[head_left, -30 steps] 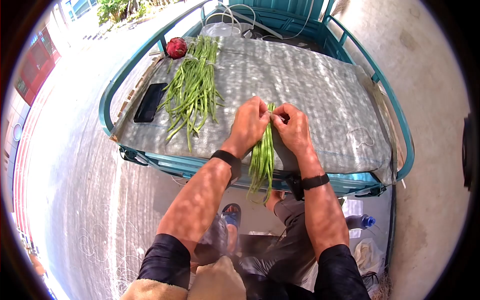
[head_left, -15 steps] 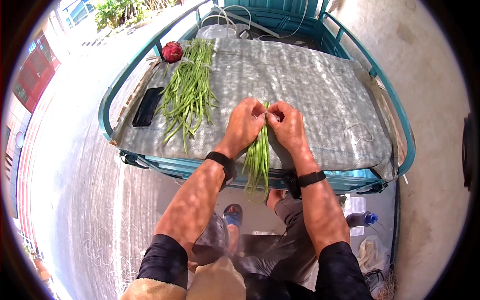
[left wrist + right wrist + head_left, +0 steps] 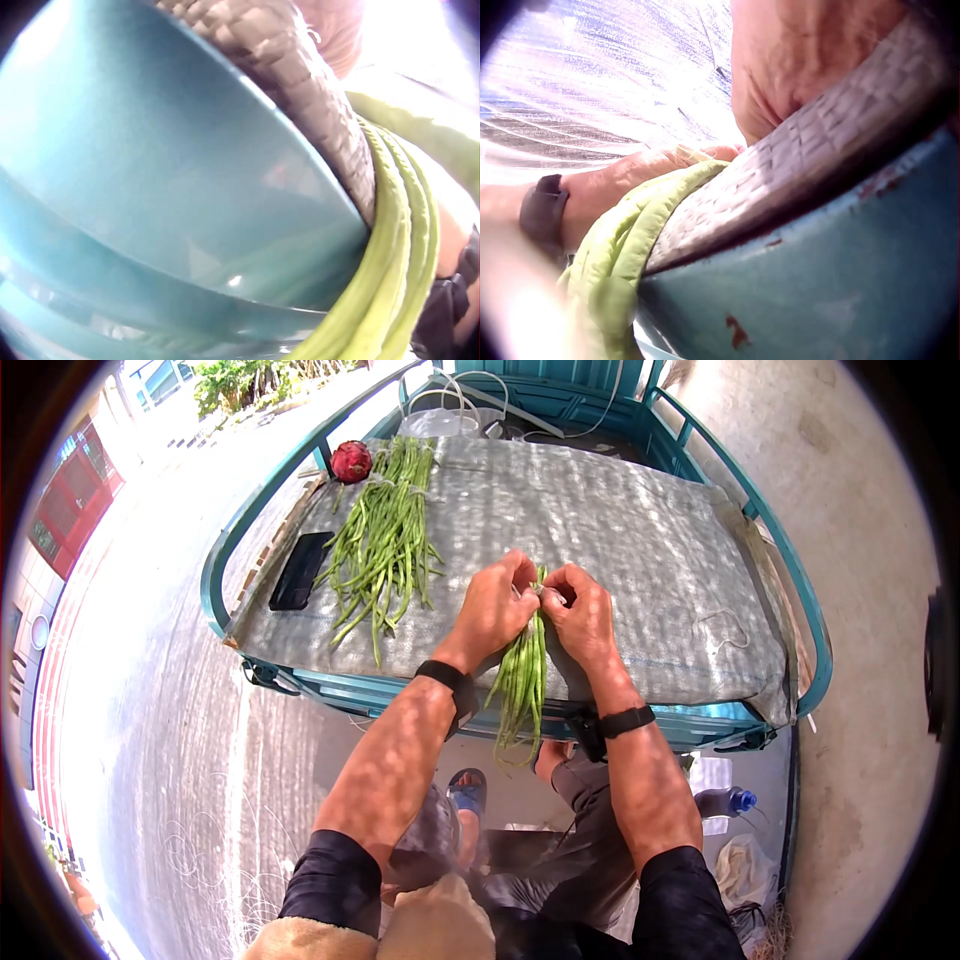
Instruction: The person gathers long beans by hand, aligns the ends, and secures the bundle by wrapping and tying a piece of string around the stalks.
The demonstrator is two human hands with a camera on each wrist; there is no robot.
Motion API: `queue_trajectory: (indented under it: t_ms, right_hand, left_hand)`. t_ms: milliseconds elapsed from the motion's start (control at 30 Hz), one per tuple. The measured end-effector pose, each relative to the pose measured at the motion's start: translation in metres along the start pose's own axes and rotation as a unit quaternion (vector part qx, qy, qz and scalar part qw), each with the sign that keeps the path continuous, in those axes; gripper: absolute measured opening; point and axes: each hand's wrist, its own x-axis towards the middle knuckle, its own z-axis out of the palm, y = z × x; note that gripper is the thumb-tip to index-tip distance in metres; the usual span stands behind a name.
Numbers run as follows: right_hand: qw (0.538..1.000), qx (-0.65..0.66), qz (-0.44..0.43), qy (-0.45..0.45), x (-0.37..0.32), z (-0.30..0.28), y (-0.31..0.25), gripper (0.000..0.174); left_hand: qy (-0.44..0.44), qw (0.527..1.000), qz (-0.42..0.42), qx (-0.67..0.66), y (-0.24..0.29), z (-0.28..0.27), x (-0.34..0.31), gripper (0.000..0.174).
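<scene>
Long beans (image 3: 523,670), already gathered in a slim bunch, hang over the near edge of the woven mat (image 3: 650,650); the left hand (image 3: 495,608) and right hand (image 3: 582,615) pinch their upper end. Beyond, toward the left edge, lie a smartphone (image 3: 300,572), a fuller bean bundle (image 3: 385,545) and, near the far-left corner, a dragon fruit (image 3: 351,462).

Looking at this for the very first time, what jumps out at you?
Probably the two hands, left and right, meeting at the top of a small bunch of green beans whose ends hang over the near edge of the woven sheet. Next, the larger pile of beans on the sheet's left side, with a bright red fruit beside its top end and a dark phone lying to its left.
</scene>
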Motion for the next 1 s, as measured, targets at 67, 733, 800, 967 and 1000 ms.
queue_trajectory:
  t_ms: [67,733,800,967,1000]
  right_hand:
    - [1.0,-0.004,-0.005,-0.002,0.0,0.0,0.0,0.012]
    - [1.0,0.014,0.014,-0.005,-0.004,-0.008,-0.01,0.008]
    - [1.0,-0.026,-0.006,-0.001,-0.005,-0.01,-0.011,0.009]
    - [0.998,-0.059,-0.003,-0.02,-0.007,-0.019,-0.01,0.01]
    - [0.997,-0.071,-0.004,-0.028,-0.007,-0.021,-0.01,0.01]
  left_hand:
    - [-0.001,1.0,0.011,0.024,-0.007,0.001,0.001,0.024]
    - [0.023,0.999,-0.037,0.006,-0.02,0.004,0.0,0.017]
    - [0.035,0.998,-0.047,0.009,-0.023,0.006,-0.001,0.015]
    - [0.068,0.996,-0.062,0.01,-0.027,0.013,0.0,0.013]
    - [0.077,0.995,-0.056,0.022,-0.029,0.014,0.0,0.012]
